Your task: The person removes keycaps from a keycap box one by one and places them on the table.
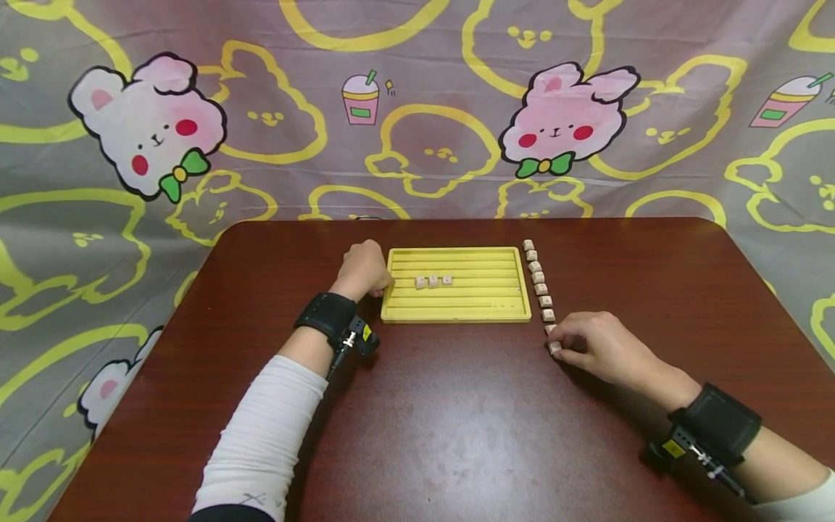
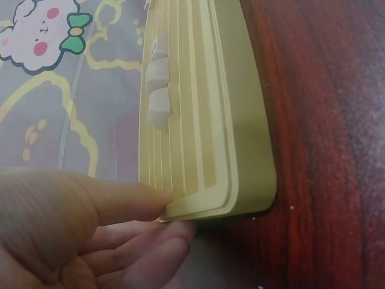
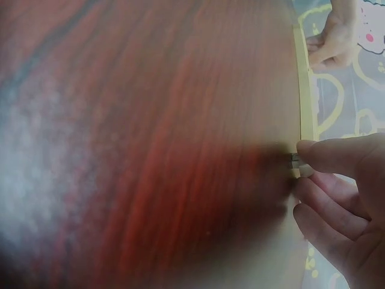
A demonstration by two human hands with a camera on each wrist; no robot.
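Observation:
My left hand (image 1: 363, 270) grips the left edge of a yellow ridged tray (image 1: 457, 309), with the thumb on its rim and the fingers beneath in the left wrist view. Inside the tray, 3 small whitish keycaps (image 1: 433, 280) stand side by side in one groove, left of the middle. Along the tray's right side runs a line of several more keycaps (image 1: 541, 289) on the table. At the near end of that line my right hand (image 1: 603, 346) pinches the last keycap (image 1: 555, 348) between thumb and fingers. Its fingertips partly cover the neighbouring one.
A dark red-brown wooden table (image 1: 430, 435) lies beneath everything. Behind it hangs a patterned cloth (image 1: 430, 87) with cartoon rabbits. Both wrists wear black straps with small cameras, the left strap (image 1: 326, 317) close to the tray's lower left corner.

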